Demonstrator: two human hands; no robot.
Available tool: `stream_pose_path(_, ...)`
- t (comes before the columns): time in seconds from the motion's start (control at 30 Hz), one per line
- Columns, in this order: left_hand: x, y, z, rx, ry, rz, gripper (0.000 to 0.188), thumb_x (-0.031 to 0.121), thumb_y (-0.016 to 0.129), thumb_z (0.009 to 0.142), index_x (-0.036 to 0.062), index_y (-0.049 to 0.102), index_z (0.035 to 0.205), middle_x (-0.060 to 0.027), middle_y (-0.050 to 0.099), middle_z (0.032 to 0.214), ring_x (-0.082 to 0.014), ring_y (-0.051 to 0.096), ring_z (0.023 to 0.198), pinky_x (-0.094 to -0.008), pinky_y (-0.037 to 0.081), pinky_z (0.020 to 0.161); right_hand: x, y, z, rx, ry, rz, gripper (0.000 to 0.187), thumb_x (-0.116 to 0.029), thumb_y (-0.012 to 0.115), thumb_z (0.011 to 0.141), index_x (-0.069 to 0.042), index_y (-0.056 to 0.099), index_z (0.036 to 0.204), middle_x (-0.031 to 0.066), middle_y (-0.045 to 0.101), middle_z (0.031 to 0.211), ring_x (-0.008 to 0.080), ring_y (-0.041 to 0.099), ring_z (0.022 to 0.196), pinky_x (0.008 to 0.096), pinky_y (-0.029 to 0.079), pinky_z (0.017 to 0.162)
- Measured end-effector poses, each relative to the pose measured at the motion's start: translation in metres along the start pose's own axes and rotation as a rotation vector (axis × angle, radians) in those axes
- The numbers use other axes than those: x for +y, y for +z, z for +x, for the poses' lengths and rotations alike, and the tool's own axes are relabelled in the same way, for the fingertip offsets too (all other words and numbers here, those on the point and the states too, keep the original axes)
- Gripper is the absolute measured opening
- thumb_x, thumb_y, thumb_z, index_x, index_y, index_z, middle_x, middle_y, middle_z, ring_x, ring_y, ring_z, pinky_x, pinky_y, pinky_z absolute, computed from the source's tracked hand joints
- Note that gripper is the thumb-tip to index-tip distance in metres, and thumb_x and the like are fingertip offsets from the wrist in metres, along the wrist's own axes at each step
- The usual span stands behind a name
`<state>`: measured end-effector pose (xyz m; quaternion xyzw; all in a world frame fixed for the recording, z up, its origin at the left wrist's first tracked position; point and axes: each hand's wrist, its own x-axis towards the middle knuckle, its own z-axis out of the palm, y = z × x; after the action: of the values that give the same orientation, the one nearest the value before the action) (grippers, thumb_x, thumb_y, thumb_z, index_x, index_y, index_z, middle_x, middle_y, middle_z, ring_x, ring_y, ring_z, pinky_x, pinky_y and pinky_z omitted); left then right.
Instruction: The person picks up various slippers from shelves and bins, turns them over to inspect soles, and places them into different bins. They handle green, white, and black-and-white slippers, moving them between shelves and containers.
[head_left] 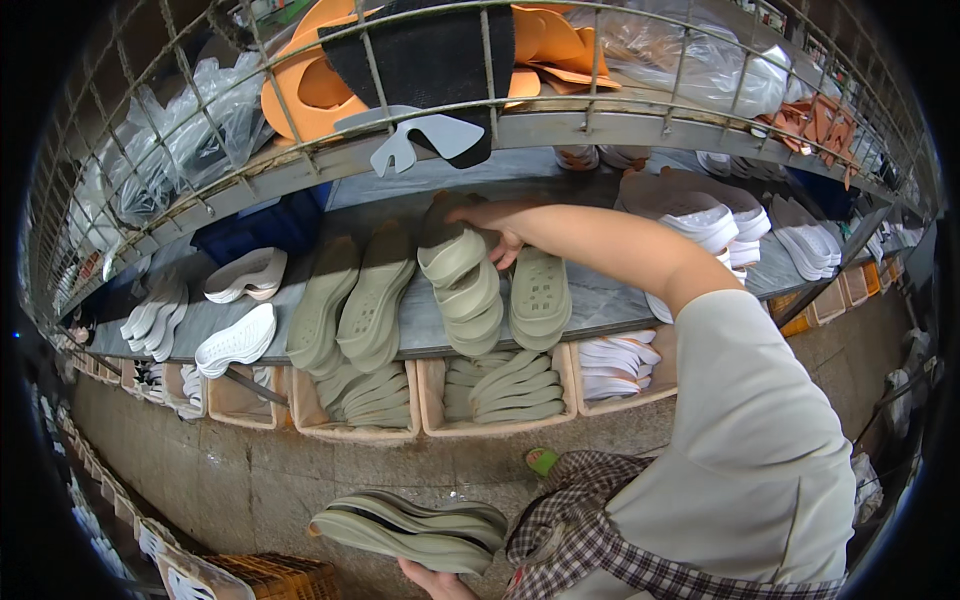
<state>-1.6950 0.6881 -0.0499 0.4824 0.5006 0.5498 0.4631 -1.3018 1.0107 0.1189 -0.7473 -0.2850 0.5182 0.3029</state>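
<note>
My left hand (pixel 437 578) holds a stack of olive-green shoe soles (pixel 415 530) low in front of me, its fingers under the lower edge. The right arm stretches forward to the grey shelf (pixel 270 325). There my right hand (pixel 492 222) is closed around the far end of a stack of olive-green soles (pixel 467 285), whose near ends fan apart. Immediately right of it lies another stack of green soles (pixel 540 297). Two more stacks of green soles (pixel 375 300) lie to the left, side by side. Part of the right hand's grip is hidden by the soles.
Above the shelf runs a wire mesh rack (pixel 585 110) with orange foam sheets (pixel 300 95) and plastic bags. White soles (pixel 237 338) lie left, more white soles (pixel 690 215) right. Bins of green soles (pixel 500 388) stand below. An orange crate (pixel 275 575) is at lower left.
</note>
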Motion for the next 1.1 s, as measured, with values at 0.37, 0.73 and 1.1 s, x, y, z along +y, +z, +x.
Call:
stream_pose_path(0.37,-0.033,-0.073,0.025,0.341,-0.790,-0.707,0.055,0.032,0.057,0.085,0.0033,0.045,0.129,-0.0180,0.056,0.122,-0.0335,0.054,0.111,-0.0487,0.047,0.088,0.031,0.014,-0.024,-0.266,-0.226,0.689,0.033,-0.030,0.057,0.075,-0.010,0.060,0.101,0.0102,0.060,0.111,0.0271,0.054,0.104,0.0463,0.044,0.088)
stream_pose_path(0.73,-0.097,-0.026,0.071,-0.046,-0.894,-0.185,0.065,0.024,0.057,0.089,0.0131,0.021,0.142,-0.0185,0.038,0.137,-0.0349,0.044,0.121,-0.0550,0.043,0.096,0.247,0.132,-0.186,-0.570,-0.269,0.581,0.107,-0.018,0.063,0.063,-0.004,-0.003,0.146,0.0279,0.007,0.148,0.0402,0.013,0.138,0.0485,0.026,0.110)
stream_pose_path(1.1,-0.147,0.043,0.148,-0.711,-0.674,-0.366,0.065,0.033,0.056,0.091,0.0119,0.022,0.142,-0.0124,0.033,0.142,-0.0266,0.038,0.128,-0.0440,0.036,0.105,0.345,0.206,-0.123,-0.212,-0.143,0.804,0.100,-0.031,0.058,0.077,0.009,-0.008,0.142,0.0335,0.009,0.146,0.0351,0.017,0.137,0.0372,0.026,0.108)
